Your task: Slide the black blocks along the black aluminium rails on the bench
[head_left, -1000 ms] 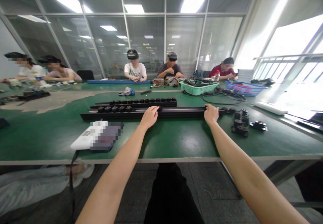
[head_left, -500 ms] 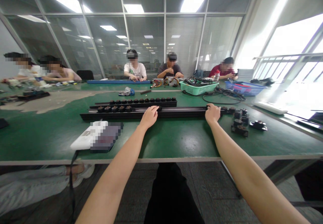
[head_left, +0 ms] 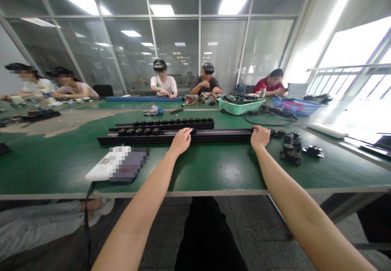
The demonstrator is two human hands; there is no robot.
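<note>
A long black rail (head_left: 222, 136) lies across the green table in front of me, with several round-topped black blocks (head_left: 139, 132) seated along its left part. My left hand (head_left: 181, 141) rests on the middle of this rail, its fingers bent over the top edge beside a dark block (head_left: 193, 131). At the right end, my right hand (head_left: 260, 137) is closed at the rail, a small dark part showing by its fingertips; the palm side is hidden. Behind lies a second black rail (head_left: 174, 122) lined with similar blocks. Loose black blocks (head_left: 291, 148) are grouped right of my right hand.
A white and dark packet (head_left: 104, 167) lies near the front left edge. Farther back are a green basket (head_left: 241, 108) of cables, a blue basket (head_left: 301, 107), a black cable (head_left: 275, 118) and a crumpled cloth (head_left: 153, 111). Several people sit around the table's far side.
My right hand has shifted slightly right along the rail, with the small dark part at its fingertips. My left hand and the rails have stayed in place.
</note>
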